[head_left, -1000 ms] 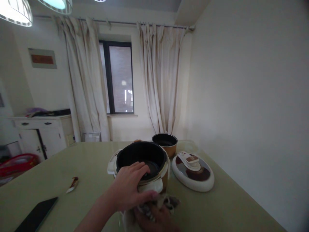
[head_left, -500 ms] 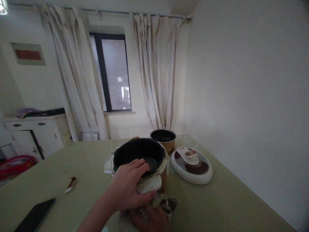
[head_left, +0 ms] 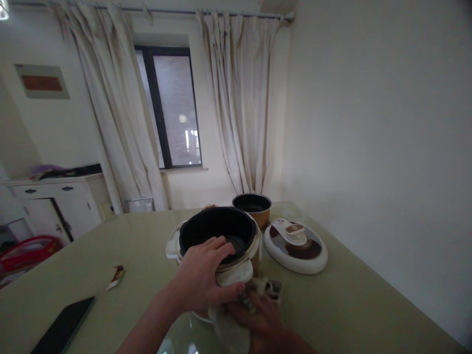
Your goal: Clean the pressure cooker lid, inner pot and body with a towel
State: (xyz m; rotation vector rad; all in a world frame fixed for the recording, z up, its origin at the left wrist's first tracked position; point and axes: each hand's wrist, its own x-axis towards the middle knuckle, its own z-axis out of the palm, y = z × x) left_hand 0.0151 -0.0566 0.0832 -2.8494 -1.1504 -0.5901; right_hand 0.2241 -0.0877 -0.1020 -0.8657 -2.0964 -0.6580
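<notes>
An electric pressure cooker body (head_left: 257, 258) with a dark inside and pale rim stands lidless on the table. My left hand (head_left: 201, 273) is hooked over its near rim, fingers inside and thumb outside by the pale front handle (head_left: 236, 274). Against the cooker's lower front, my right hand (head_left: 260, 317) presses a crumpled patterned cloth (head_left: 271, 287); motion blurs that hand a little, and part of the cloth is hidden beneath it. To the right lies the white and brown cooker lid (head_left: 313, 263). Behind the cooker sits an inner pot (head_left: 262, 218), dark inside and golden outside.
The pale green table (head_left: 147, 250) meets a wall on the right. At left lie a dark phone (head_left: 64, 327) and a small brown and white piece (head_left: 117, 277). Beyond are a white cabinet (head_left: 79, 206), a red basket (head_left: 31, 254) and curtains (head_left: 243, 108).
My right hand and the cloth have shifted right and slightly up along the cooker's front. My left hand keeps its hold on the rim. The whole view has shifted slightly.
</notes>
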